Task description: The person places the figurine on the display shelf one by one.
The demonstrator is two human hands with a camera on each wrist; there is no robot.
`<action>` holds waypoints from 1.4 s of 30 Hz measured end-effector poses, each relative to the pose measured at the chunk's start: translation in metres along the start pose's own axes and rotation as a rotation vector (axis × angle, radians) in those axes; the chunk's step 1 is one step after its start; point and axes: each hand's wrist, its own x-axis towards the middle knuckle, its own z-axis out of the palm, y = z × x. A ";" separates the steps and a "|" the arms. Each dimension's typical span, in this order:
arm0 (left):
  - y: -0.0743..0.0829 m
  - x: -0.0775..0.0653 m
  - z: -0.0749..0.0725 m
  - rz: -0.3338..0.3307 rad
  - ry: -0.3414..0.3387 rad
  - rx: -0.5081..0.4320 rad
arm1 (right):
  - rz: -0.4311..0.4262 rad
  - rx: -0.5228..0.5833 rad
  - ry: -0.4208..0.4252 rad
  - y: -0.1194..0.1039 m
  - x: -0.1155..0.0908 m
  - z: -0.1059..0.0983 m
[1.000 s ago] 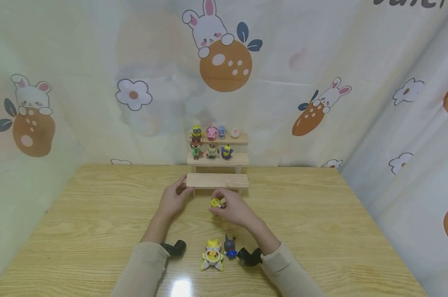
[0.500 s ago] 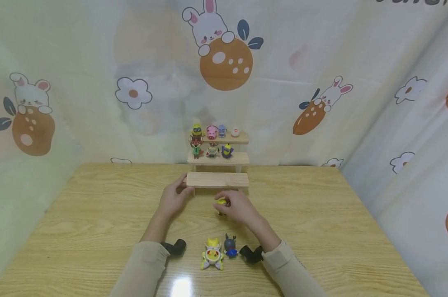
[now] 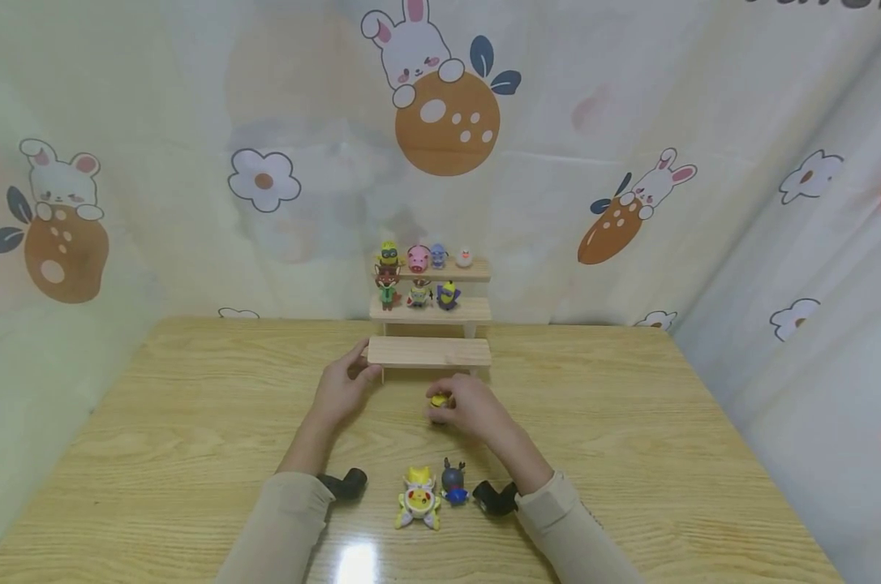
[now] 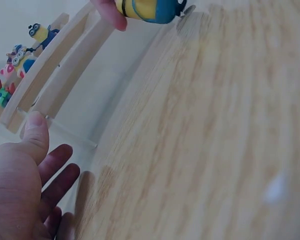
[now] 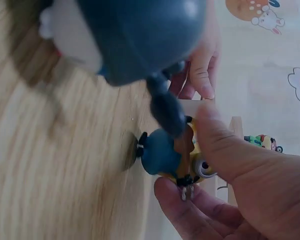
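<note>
My right hand (image 3: 472, 410) holds a yellow and blue minion figurine (image 5: 162, 152) between thumb and fingers, close over the table in front of the shelf. Its goggle eye and brown front show in the right wrist view, its blue lower body (image 4: 162, 10) in the left wrist view. At the left end of the lowest tier of a wooden stepped shelf (image 3: 429, 351), my left hand (image 3: 341, 395) grips the board, thumb (image 4: 36, 132) at its front and index finger behind, while the other fingers hang loose below. That lowest tier is bare.
Several small figurines stand on the upper tiers, among them a pink pig (image 3: 418, 259) and a fox (image 3: 388, 290). Nearer on the table are a yellow-and-white figurine (image 3: 419, 501) and a dark antlered one (image 3: 453, 484). A patterned curtain (image 3: 302, 243) hangs behind.
My right hand has shifted slightly right with the minion figurine, which has turned from showing the top of its head to nearly upright. The left hand stays at the shelf end.
</note>
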 end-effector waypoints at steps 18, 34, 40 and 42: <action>0.002 0.000 -0.003 0.013 0.004 0.005 | -0.059 -0.089 -0.076 -0.007 -0.007 -0.010; 0.001 0.001 -0.001 0.037 0.011 0.000 | -0.125 -0.055 -0.127 0.006 -0.009 -0.020; 0.001 -0.001 -0.001 0.026 0.012 0.010 | -0.132 0.013 -0.179 0.010 -0.008 -0.027; 0.001 -0.002 -0.001 0.021 0.012 0.011 | -0.125 0.024 -0.176 0.011 -0.008 -0.027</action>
